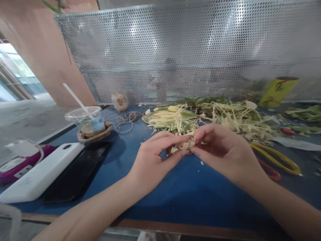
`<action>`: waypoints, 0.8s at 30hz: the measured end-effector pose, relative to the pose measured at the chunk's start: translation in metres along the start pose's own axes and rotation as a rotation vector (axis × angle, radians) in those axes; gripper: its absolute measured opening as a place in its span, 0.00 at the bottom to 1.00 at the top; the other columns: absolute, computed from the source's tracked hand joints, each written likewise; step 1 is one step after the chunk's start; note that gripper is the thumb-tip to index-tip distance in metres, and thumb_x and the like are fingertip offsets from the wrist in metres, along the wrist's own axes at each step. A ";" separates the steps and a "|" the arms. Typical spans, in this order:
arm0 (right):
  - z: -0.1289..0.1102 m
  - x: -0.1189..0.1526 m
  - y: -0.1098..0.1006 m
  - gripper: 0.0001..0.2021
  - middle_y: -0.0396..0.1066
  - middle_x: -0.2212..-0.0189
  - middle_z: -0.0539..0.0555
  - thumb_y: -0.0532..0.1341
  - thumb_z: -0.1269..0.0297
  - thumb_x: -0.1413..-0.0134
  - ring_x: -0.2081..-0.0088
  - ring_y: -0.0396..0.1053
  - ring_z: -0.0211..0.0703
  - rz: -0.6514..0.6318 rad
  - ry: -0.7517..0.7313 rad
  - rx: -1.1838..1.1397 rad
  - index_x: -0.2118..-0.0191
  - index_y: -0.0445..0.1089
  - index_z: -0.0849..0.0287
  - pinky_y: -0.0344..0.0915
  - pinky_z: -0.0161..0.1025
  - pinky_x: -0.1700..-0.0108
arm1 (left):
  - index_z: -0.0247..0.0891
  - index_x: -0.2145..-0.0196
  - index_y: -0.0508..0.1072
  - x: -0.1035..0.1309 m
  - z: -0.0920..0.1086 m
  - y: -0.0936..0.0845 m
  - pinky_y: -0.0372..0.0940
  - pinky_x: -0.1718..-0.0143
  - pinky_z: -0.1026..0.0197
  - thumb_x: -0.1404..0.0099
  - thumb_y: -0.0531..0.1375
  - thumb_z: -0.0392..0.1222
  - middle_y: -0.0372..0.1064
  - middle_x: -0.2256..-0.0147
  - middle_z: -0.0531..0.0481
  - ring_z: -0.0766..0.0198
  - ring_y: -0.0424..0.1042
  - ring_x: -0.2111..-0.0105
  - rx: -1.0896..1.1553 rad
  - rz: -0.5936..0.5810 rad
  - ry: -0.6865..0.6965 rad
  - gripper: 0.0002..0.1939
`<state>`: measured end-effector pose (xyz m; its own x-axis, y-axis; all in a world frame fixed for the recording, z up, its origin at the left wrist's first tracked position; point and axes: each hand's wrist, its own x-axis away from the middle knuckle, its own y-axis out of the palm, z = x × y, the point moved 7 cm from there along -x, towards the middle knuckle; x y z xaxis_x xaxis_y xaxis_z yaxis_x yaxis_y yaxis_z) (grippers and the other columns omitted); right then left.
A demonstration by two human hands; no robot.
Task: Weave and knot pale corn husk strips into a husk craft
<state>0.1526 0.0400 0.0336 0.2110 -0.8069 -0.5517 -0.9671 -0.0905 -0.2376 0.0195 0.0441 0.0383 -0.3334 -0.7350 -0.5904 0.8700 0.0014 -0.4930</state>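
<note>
We had a pale piece [187,145] pinched btwn L hand [151,155] & R hand [227,150], approx. mid-table [180,190]. Leaf strips [170,117] lay just behind it; cup [86,125] stood well off L.

Craft workspace: twine [128,117], plant strips [170,117], blue tabletop [160,194].

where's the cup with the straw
In the head view, the cup stands at the left on a brown holder, just beyond the flat black device.
</note>
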 end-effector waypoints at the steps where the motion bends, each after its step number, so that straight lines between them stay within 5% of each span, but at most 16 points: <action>1: 0.000 0.000 -0.001 0.08 0.63 0.70 0.49 0.60 0.75 0.54 0.69 0.67 0.34 0.011 0.001 0.011 0.68 0.62 0.57 0.70 0.31 0.66 | 0.41 0.60 0.73 0.000 0.002 -0.001 0.62 0.73 0.67 0.44 0.59 0.38 0.70 0.68 0.50 0.68 0.66 0.71 -0.029 0.006 0.023 0.13; 8: 0.003 -0.001 -0.001 0.10 0.63 0.71 0.48 0.61 0.73 0.55 0.72 0.67 0.34 0.017 0.019 0.000 0.68 0.61 0.54 0.70 0.30 0.71 | 0.41 0.59 0.71 0.004 0.015 -0.001 0.63 0.67 0.65 0.43 0.58 0.35 0.69 0.68 0.51 0.66 0.67 0.67 -0.191 0.034 0.183 0.13; 14: 0.001 0.000 -0.002 0.10 0.65 0.73 0.48 0.60 0.74 0.54 0.77 0.67 0.33 0.037 0.026 0.061 0.67 0.62 0.53 0.68 0.30 0.75 | 0.43 0.60 0.65 0.007 0.005 -0.002 0.64 0.70 0.63 0.45 0.59 0.35 0.66 0.70 0.53 0.66 0.66 0.71 -0.065 0.054 0.047 0.13; 24: -0.009 0.006 -0.005 0.12 0.66 0.71 0.48 0.60 0.76 0.55 0.72 0.68 0.35 0.131 -0.081 0.229 0.65 0.63 0.53 0.69 0.30 0.71 | 0.41 0.66 0.68 0.007 0.008 -0.006 0.62 0.71 0.65 0.47 0.61 0.35 0.67 0.70 0.54 0.68 0.64 0.73 -0.088 0.104 0.044 0.09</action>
<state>0.1576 0.0302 0.0388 0.1060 -0.7531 -0.6493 -0.9317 0.1529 -0.3295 0.0146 0.0336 0.0426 -0.2607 -0.6977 -0.6673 0.8662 0.1362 -0.4808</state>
